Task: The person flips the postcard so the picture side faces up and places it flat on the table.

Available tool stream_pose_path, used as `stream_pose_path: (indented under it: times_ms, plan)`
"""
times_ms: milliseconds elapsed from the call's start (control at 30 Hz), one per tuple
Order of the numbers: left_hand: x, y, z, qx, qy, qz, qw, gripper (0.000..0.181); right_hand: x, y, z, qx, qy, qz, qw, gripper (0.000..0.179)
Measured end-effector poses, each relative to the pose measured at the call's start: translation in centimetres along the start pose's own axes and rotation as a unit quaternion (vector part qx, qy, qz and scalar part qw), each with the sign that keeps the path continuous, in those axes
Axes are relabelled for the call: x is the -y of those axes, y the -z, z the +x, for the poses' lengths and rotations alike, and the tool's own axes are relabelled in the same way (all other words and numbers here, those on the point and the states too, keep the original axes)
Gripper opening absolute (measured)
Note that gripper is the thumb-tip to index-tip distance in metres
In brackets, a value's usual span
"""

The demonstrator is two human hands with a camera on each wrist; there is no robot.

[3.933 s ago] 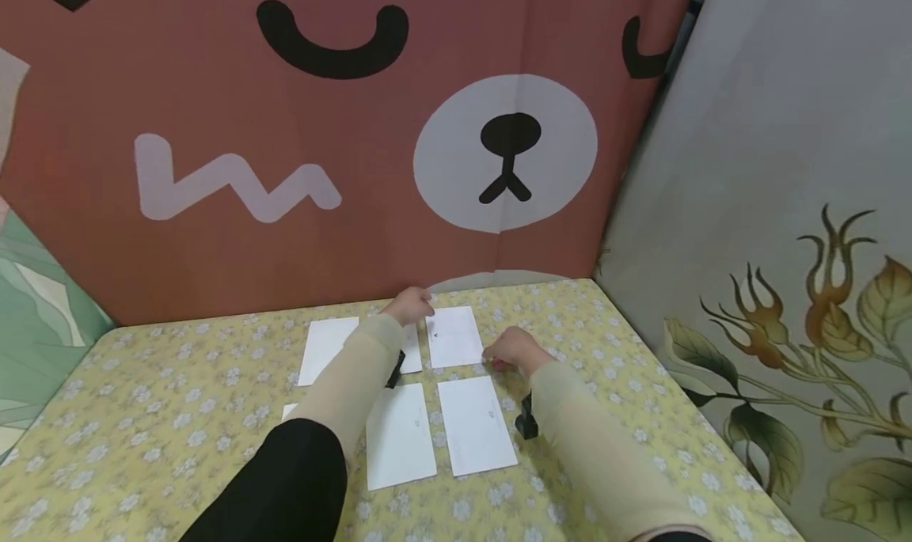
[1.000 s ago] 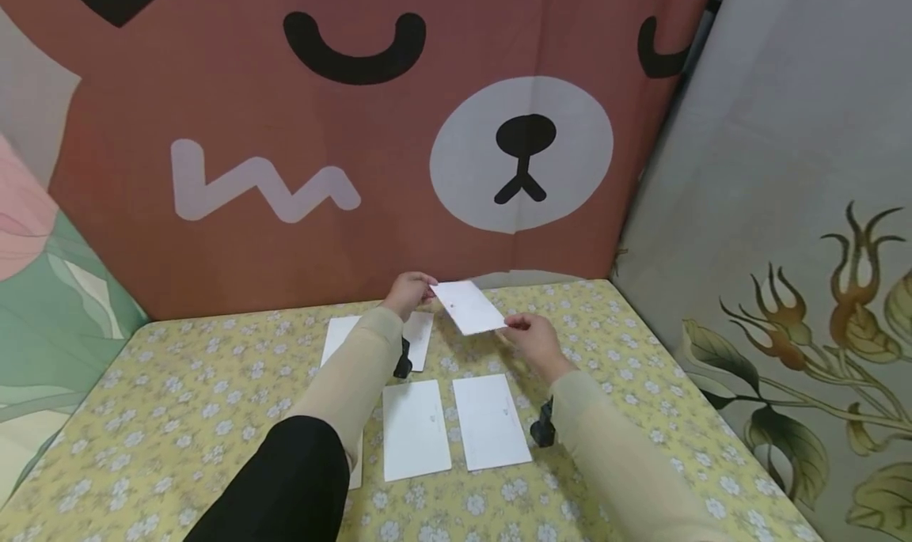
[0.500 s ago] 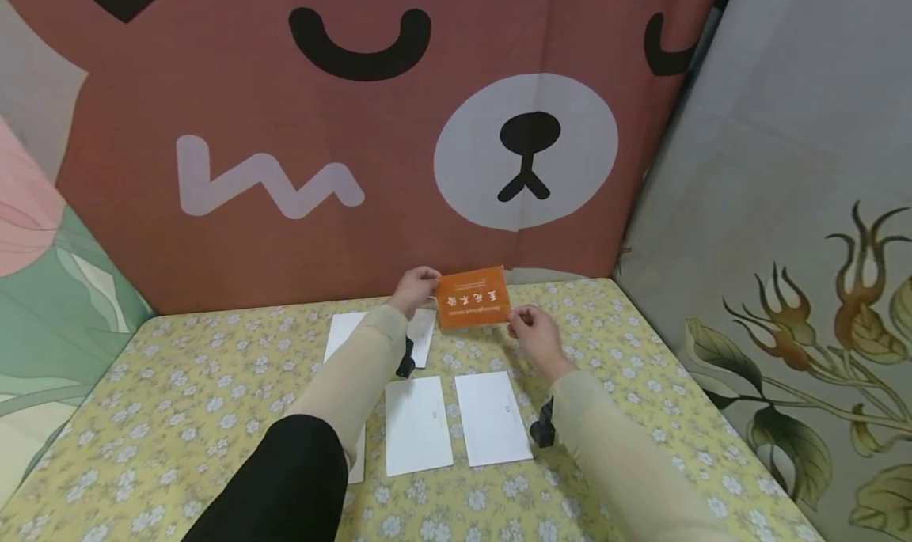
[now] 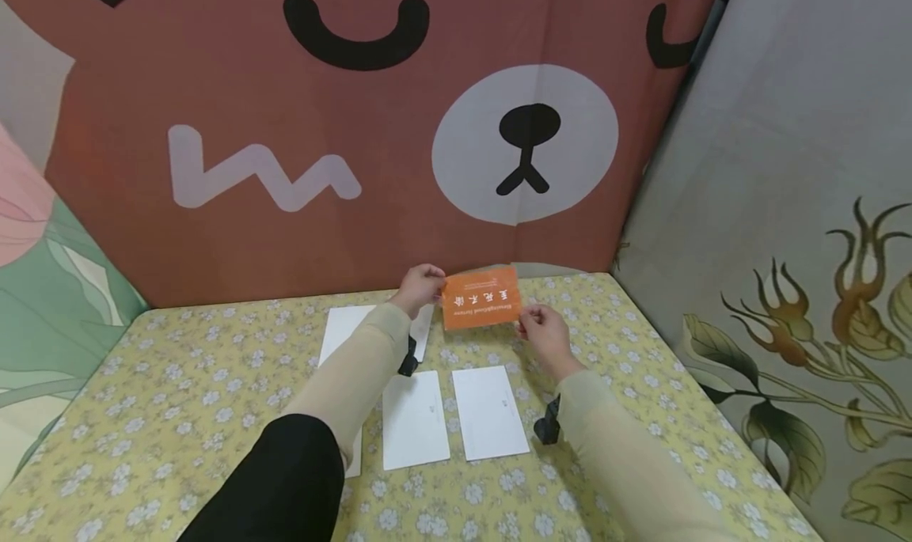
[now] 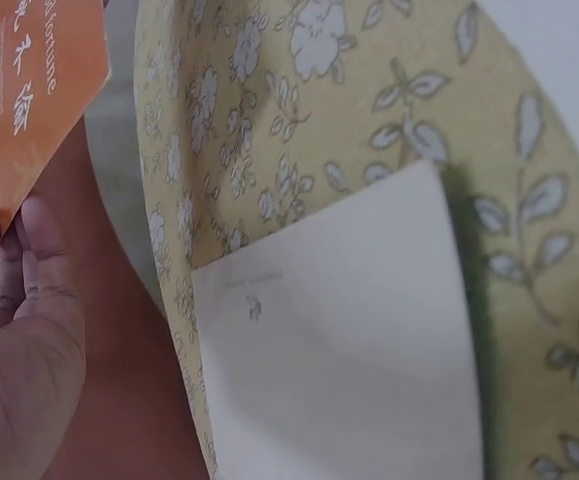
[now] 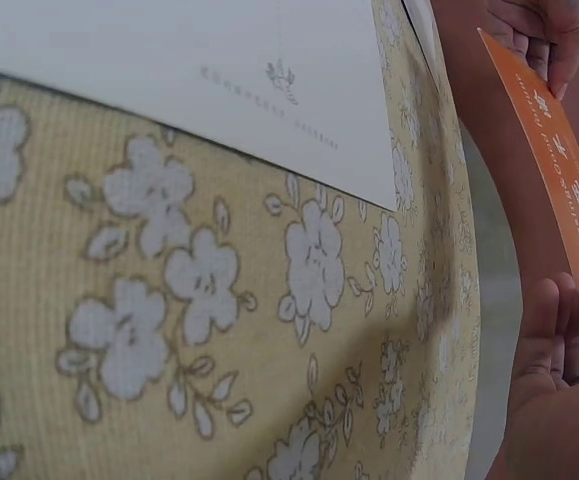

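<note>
An orange card (image 4: 481,298) with white lettering is held up above the far part of the table, its print upside down in the head view. My left hand (image 4: 419,287) pinches its left corner between thumb and fingers. At the lower right corner, my right hand (image 4: 547,335) pinches it too. Both wrist views show the same grip, with the orange card (image 5: 44,90) at the left hand and the card (image 6: 554,160) between both hands. Below it lie two white cards, one on the left (image 4: 416,422) and one on the right (image 4: 490,412), each with a small printed mark.
More white cards lie left of these, one at the back (image 4: 340,325) and one partly under my left sleeve (image 4: 354,455). A yellow floral cloth (image 4: 214,415) covers the table. A brown bear-print curtain (image 4: 285,249) rises behind, and a pale floral curtain (image 4: 769,170) stands at the right.
The back right card was lifted off the table by both hands. Its white side showed first, then it was turned over to the orange side. Lately it has shifted slightly right.
</note>
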State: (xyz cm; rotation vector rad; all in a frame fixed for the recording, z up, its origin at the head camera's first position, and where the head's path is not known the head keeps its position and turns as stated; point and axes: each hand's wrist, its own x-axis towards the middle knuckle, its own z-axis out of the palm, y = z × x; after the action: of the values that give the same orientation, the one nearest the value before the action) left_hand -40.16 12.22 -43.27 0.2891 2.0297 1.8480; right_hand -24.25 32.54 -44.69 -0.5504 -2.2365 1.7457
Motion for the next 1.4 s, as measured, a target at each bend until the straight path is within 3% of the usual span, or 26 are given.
stream_pose_path:
  times_ms: [300,467,533,633,700,833,933,1067,1200,1300,1400]
  plan:
    - [0.1,-0.1,-0.3,0.033,0.009,0.057,0.9978,0.009,-0.2,0.7,0.6,-0.02,-0.032,0.043,0.9984,0.026]
    - [0.3,0.2,-0.3,0.101,0.021,0.082,0.9912,0.02,-0.2,1.2,0.9,-0.037,-0.043,0.073,0.9957,0.033]
    - [0.4,0.2,-0.3,0.132,0.029,0.076,0.988,0.023,-0.1,1.2,1.0,-0.048,-0.049,0.1,0.9926,0.037]
    - [0.5,0.0,-0.5,0.151,0.036,0.052,0.9865,0.017,0.0,0.9,0.9,-0.053,-0.056,0.135,0.9879,0.045]
    - [0.5,-0.2,-0.6,0.151,0.042,0.035,0.9871,0.011,0.1,0.4,0.8,-0.04,-0.063,0.143,0.987,0.046]
    - [0.7,-0.8,-0.5,0.142,0.049,-0.009,0.9887,0.005,0.1,-0.4,0.3,0.031,-0.084,0.1,0.991,0.035]
    - [0.8,-1.5,-0.5,0.149,0.042,-0.043,0.987,0.005,0.2,-1.0,0.0,0.059,-0.086,0.079,0.9914,0.024]
    - [0.7,-2.5,-0.7,0.166,0.026,-0.06,0.9841,0.005,0.4,-1.3,-0.1,0.046,-0.075,0.11,0.99,0.023]
    - [0.4,-3.0,-1.0,0.167,0.02,-0.017,0.9855,0.009,0.4,-1.2,0.1,0.02,-0.072,0.147,0.9863,0.027]
    - [0.1,-3.0,-1.2,0.155,0.021,-0.009,0.9877,0.015,0.2,-0.9,0.2,0.009,-0.073,0.16,0.9844,0.023]
    - [0.2,-2.7,-1.3,0.123,0.017,-0.042,0.9914,0.026,-0.3,-0.5,0.1,0.018,-0.073,0.151,0.9856,0.017]
